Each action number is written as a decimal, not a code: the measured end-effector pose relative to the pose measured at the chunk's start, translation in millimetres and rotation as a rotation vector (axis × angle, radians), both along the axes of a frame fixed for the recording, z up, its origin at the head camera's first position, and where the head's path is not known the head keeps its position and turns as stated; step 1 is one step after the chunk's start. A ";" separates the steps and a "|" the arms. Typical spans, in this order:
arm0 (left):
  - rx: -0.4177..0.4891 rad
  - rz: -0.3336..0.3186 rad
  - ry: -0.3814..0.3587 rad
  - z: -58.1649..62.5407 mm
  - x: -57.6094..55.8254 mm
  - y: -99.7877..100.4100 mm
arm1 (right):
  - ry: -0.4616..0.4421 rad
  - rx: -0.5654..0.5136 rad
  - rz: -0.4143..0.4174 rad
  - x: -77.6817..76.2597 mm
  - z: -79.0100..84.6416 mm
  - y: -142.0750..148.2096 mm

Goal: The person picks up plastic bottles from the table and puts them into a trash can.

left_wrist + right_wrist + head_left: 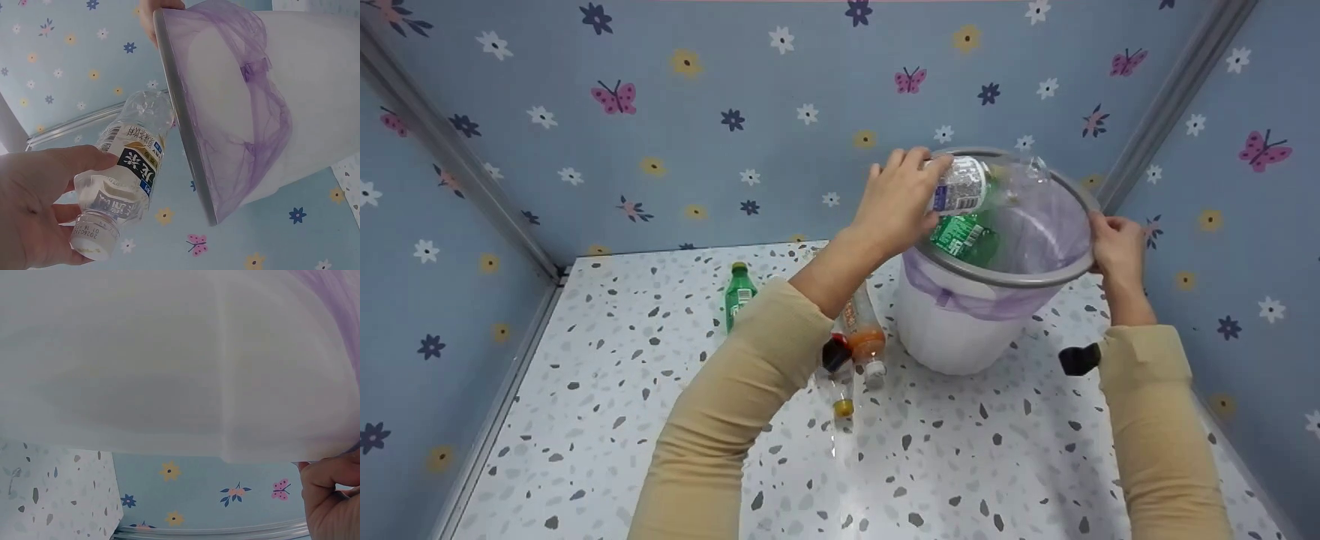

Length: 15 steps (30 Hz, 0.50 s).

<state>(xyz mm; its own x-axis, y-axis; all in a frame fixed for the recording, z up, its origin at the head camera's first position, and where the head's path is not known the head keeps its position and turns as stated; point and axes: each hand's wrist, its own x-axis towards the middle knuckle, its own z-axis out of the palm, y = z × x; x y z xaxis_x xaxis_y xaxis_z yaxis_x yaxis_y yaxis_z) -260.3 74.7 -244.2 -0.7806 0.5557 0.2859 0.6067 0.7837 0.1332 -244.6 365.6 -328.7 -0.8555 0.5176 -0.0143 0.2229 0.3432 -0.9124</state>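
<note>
My left hand (896, 199) grips a clear plastic bottle (962, 185) with a printed label, over the near left part of the bin's opening. In the left wrist view the bottle (126, 169) has a white cap at the palm end, and its base points toward the rim. The white bin (952, 341) has a grey rim and a purple liner (1039, 225). On the right side, my right hand (1119, 247) grips the rim, fingers curled around it. A green bottle (964, 236) with a green label lies inside the bin, below the held one.
Left of the bin, a green-capped bottle (740, 292), an orange-tinted bottle (866, 337) and a yellow-capped clear bottle (842, 390) lie on the speckled tabletop (607, 420), partly behind my left arm. Flowered panels (780, 97) enclose the back and sides.
</note>
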 end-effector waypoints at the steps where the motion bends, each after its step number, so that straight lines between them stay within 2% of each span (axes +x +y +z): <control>1: -0.017 -0.004 -0.008 0.9 -0.4 3.7 | 0.004 -0.011 0.003 0.1 0.1 0.4; 9: -0.161 -0.018 -0.037 3.0 -3.7 29.6 | 0.002 0.019 -0.006 0.6 -0.3 -1.0; 15: -0.250 -0.024 -0.032 1.2 -7.5 43.9 | 0.000 0.004 -0.006 0.3 -0.1 -0.9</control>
<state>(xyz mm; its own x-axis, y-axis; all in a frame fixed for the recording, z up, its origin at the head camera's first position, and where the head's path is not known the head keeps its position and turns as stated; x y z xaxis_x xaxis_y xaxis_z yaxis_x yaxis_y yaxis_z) -267.9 118.6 -243.0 -0.7729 0.6245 0.1128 0.6241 0.7802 -0.0433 -244.3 364.7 -328.8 -0.8526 0.5225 -0.0120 0.2245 0.3454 -0.9112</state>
